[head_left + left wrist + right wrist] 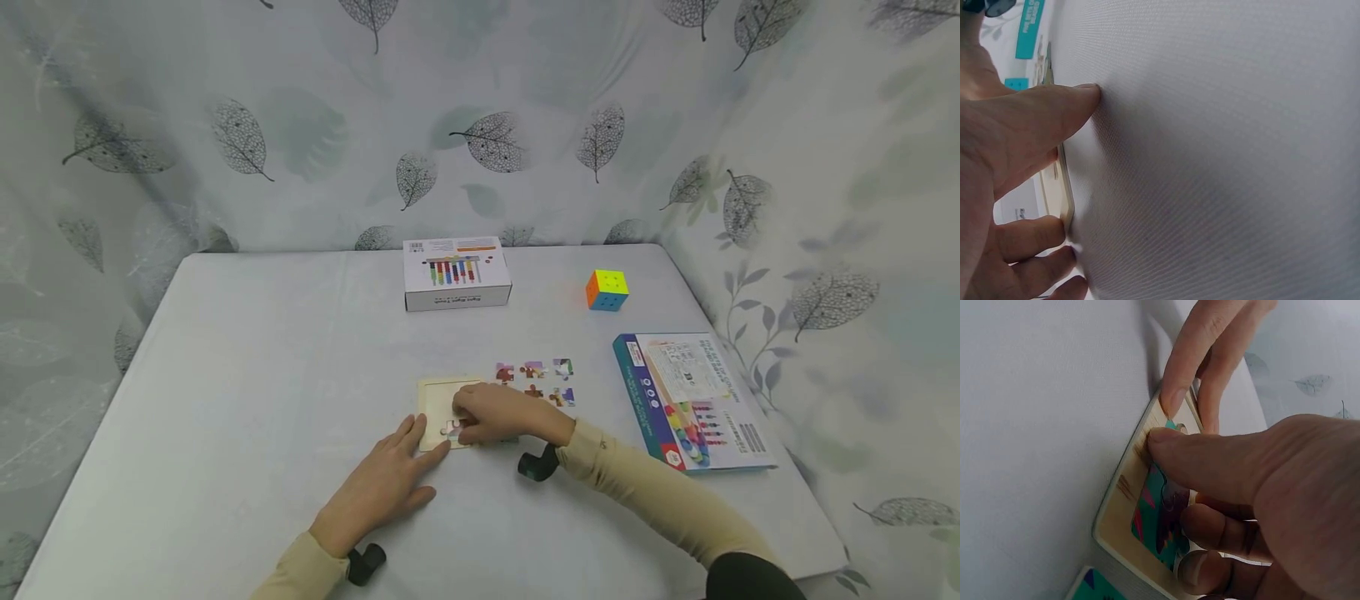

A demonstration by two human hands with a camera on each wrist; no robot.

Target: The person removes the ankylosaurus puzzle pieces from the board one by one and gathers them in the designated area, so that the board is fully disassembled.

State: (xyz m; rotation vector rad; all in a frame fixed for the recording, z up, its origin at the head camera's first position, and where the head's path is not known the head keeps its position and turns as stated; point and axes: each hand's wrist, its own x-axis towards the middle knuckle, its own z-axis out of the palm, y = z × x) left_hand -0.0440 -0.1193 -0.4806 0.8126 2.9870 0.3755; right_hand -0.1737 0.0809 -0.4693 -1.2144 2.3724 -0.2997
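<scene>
Near the tabletop's front edge, my right hand (1241, 506) pinches a puzzle piece (1163, 509) in the wooden tray (1124, 487), my left hand (382, 487) flat and relaxed bracing it; forcing could jam the piece askew.

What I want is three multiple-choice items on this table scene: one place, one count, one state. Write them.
1. Where is the cube? A right of the white box; B in a hand; C atop the white box.
2. Boxes on the table? A one; B two; C four.
3. The left hand is: A flat on the table; B lifting the cube; C a fist.
Answers: 1 A, it stands beside it; 2 B, white box and blue box; 3 A, fingers straight.
</scene>
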